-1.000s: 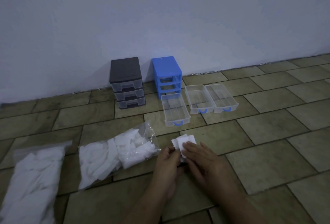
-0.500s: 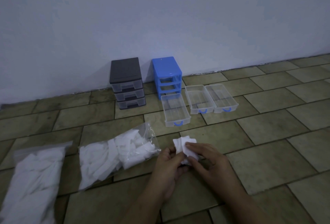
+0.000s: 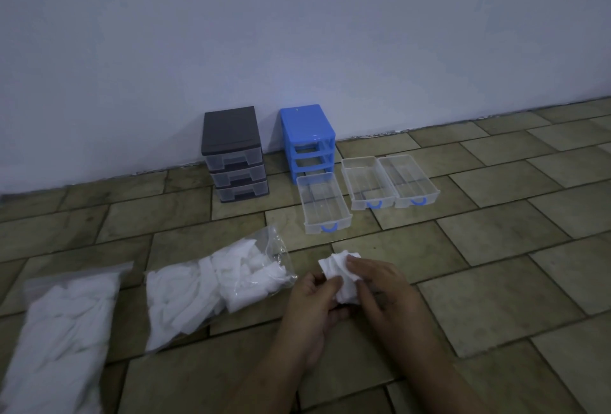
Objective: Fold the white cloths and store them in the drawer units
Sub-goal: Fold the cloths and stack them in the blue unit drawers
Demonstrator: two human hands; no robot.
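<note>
A small white cloth (image 3: pixel 337 268) is pinched between both hands just above the tiled floor. My left hand (image 3: pixel 314 301) grips its lower left edge; my right hand (image 3: pixel 380 284) covers its right side, fingers over the top. A blue drawer unit (image 3: pixel 307 136) stands against the wall with all its slots empty. Its three clear drawers lie on the floor in front: one (image 3: pixel 325 203) nearest the cloth, two more (image 3: pixel 368 182) (image 3: pixel 410 180) side by side to the right. A dark grey drawer unit (image 3: pixel 233 152) with drawers shut stands to the left.
Two clear plastic bags of white cloths lie on the floor at left: an open one (image 3: pixel 211 284) beside my left hand, another (image 3: pixel 62 331) at the far left. A pale wall (image 3: pixel 297 33) bounds the back. Brown floor tiles (image 3: pixel 512 281) spread to the right.
Both hands have worked the cloth, which has shifted slightly up and looks more bunched and compact; my right fingers now lie over its top edge.
</note>
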